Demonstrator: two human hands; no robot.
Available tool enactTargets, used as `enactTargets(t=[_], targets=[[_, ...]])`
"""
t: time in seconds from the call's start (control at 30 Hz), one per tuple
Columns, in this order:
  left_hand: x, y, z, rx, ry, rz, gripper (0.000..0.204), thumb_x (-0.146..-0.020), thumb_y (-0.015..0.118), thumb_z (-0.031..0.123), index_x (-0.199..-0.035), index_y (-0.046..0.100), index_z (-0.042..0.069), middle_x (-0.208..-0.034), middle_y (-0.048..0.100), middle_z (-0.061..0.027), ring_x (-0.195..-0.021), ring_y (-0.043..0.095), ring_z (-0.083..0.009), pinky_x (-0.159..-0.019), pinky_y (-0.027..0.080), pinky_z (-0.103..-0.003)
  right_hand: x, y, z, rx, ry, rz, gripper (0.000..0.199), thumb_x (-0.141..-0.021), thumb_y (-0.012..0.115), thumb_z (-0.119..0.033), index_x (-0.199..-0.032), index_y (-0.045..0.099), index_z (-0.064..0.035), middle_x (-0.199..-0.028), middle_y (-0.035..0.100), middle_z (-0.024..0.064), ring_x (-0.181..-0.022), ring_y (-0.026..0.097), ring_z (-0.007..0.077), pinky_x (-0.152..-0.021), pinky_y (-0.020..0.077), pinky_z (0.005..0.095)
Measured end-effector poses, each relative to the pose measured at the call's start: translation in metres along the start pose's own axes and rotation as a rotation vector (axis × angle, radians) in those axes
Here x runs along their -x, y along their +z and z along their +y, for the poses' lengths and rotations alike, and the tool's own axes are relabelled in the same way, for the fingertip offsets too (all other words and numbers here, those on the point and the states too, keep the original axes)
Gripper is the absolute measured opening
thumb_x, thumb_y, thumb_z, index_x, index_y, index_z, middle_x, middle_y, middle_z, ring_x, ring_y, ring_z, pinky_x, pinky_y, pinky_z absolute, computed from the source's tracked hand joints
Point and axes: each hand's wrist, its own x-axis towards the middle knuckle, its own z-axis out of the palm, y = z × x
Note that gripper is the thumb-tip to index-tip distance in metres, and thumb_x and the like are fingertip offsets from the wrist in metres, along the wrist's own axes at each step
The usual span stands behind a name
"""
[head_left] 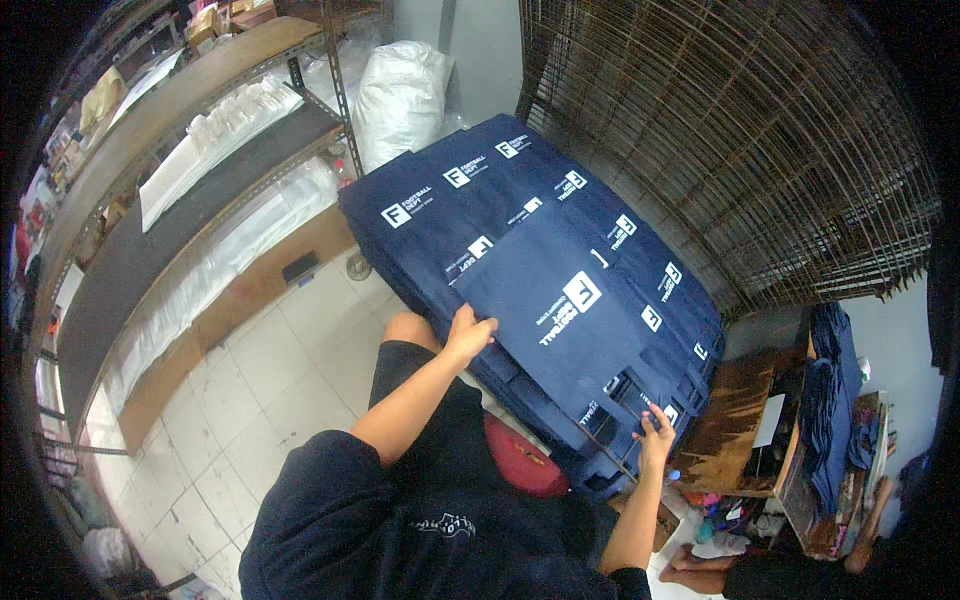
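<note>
A navy fabric bag (535, 305) with white print and a cut-out handle lies slantwise on top of a broad stack of like navy bags (430, 180). My left hand (470, 334) pinches the left edge of this top bag, thumb over the fabric. At its handle end, to the right, my right hand (655, 440) has its fingers curled at the handle strip (628, 410). Part of that grip is hard to make out. Under the stack's near side, a red rounded seat (525, 458) shows beside my leg.
Metal shelving (215, 150) with white sheets stands at left. A stuffed white sack (402, 100) sits behind the stack. Wire racks (740, 130) lean at the far right. A wooden shelf (725, 430) holds hanging navy fabric (828, 400). Another person's legs (700, 572) show at lower right.
</note>
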Motion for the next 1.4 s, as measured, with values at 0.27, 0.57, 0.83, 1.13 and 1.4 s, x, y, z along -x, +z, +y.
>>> enactTargets(t=[0.27, 0.57, 0.83, 1.13, 1.4], targets=[[-0.014, -0.003, -0.06, -0.131, -0.072, 0.107, 0.042, -0.068, 0.068, -0.001, -0.103, 0.045, -0.004, -0.07, 0.054, -0.0065, -0.058, 0.059, -0.0166, -0.052, 0.049, -0.029, -0.008, 0.016, 0.025, 0.106, 0.077, 0.012, 0.021, -0.083, 0.059, 0.002, -0.102, 0.062, -0.0052, -0.107, 0.055, 0.0078, -0.084, 0.057, 0.0145, -0.05, 0.0535, 0.0251], [-0.02, -0.01, -0.093, -0.17, -0.023, 0.195, 0.055, -0.069, 0.071, 0.004, -0.114, 0.04, -0.004, -0.071, 0.06, -0.0084, -0.063, 0.062, -0.0192, -0.061, 0.05, -0.031, -0.008, 0.021, 0.034, 0.086, -0.013, 0.048, 0.018, -0.083, 0.059, 0.002, -0.099, 0.062, -0.0028, -0.107, 0.054, 0.0109, -0.081, 0.058, 0.0159, -0.05, 0.0546, 0.0252], [-0.018, -0.015, -0.092, -0.237, -0.034, 0.217, 0.071, -0.066, 0.074, 0.005, -0.122, 0.031, -0.001, -0.07, 0.059, -0.0073, -0.066, 0.061, -0.0204, -0.066, 0.05, -0.032, -0.002, 0.027, 0.033, 0.095, -0.021, 0.101, 0.019, -0.082, 0.058, 0.004, -0.1, 0.062, -0.0018, -0.097, 0.05, 0.0062, -0.075, 0.056, 0.014, -0.05, 0.0552, 0.0243], [-0.009, -0.015, -0.07, -0.108, -0.08, 0.183, 0.084, -0.07, 0.064, -0.012, -0.134, 0.012, 0.004, -0.08, 0.053, -0.0094, -0.072, 0.061, -0.0201, -0.062, 0.056, -0.03, -0.003, 0.029, 0.05, 0.039, -0.053, 0.141, 0.02, -0.081, 0.059, 0.004, -0.1, 0.061, -0.0031, -0.095, 0.049, 0.0046, -0.075, 0.055, 0.0134, -0.05, 0.0556, 0.0244], [-0.009, -0.013, -0.07, -0.132, -0.074, 0.19, 0.084, -0.072, 0.065, -0.007, -0.136, 0.011, 0.003, -0.078, 0.055, -0.0093, -0.065, 0.061, -0.0193, -0.063, 0.053, -0.03, -0.006, 0.031, 0.063, 0.063, -0.069, 0.226, 0.014, -0.081, 0.06, 0.004, -0.094, 0.062, -0.0001, -0.097, 0.054, 0.0087, -0.077, 0.057, 0.0148, -0.051, 0.0577, 0.0263]])
